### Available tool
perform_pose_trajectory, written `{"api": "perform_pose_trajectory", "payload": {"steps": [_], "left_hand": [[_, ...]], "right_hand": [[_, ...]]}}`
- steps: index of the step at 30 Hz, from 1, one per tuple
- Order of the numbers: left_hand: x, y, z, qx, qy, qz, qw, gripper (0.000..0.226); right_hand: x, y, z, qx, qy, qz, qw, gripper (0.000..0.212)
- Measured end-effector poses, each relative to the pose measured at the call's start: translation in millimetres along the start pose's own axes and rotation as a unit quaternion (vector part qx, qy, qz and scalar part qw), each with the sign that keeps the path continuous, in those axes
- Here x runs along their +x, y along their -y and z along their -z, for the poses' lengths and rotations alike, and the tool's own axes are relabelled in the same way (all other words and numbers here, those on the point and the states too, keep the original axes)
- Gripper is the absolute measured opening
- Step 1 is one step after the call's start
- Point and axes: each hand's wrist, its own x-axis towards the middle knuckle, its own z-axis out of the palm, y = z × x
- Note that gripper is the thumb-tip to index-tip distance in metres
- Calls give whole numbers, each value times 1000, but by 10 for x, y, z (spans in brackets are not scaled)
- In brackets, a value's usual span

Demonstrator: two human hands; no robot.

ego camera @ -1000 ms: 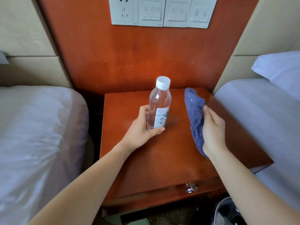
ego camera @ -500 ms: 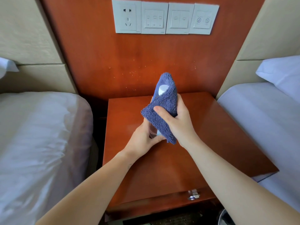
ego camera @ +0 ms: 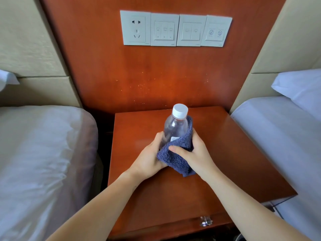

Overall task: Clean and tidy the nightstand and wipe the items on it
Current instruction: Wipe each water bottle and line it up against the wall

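1. Since half a second back: cloth [ego camera: 178, 153] down off the cap [ego camera: 180, 111], now wrapped round the lower half of the bottle [ego camera: 175, 127]. Cap and shoulder bared.
2. Clear thin plastic, fill level hard to tell. Judged light, smooth and slippery where bare, and likely to dent under a hard squeeze. Best gripped round the mid-body, not at the narrow neck.
3. Held roughly upright between both sets of fingers. Cannot tell whether the base touches the top below.
4. Right hand [ego camera: 196, 157]: fingers curled round the cloth and the bottle inside it, thumb [ego camera: 177, 150] pressed across the front of the soft terry. Clamped firmly, the cloth adding grip.
5. Left hand [ego camera: 149, 159]: fingers [ego camera: 157, 140] curled round the bottle's lower side, opposite the right fingers and against the cloth's edge. Steadying hold.
6. Beneath the fingers, the nightstand [ego camera: 234, 145]. Well beyond the fingertips, up the panel, a row of switches [ego camera: 175, 30].
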Motion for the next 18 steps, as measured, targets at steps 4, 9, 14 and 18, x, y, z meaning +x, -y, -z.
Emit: {"api": "perform_pose_trajectory", "payload": {"steps": [4,9,14,18], "left_hand": [[-37,-50,2,-16,20,-7,1000,75],[-55,-119,20,15,71,17,997,77],[-58,-59,0,-34,13,11,999,94],[-36,-19,3,-118,-20,24,993,56]], "right_hand": [[100,186,-32,191,-48,-1,980,62],[192,258,5,342,-138,-92,925,51],[274,231,125,430,-262,-176,846,40],[290,145,179,458,-275,-196,822,35]]}}
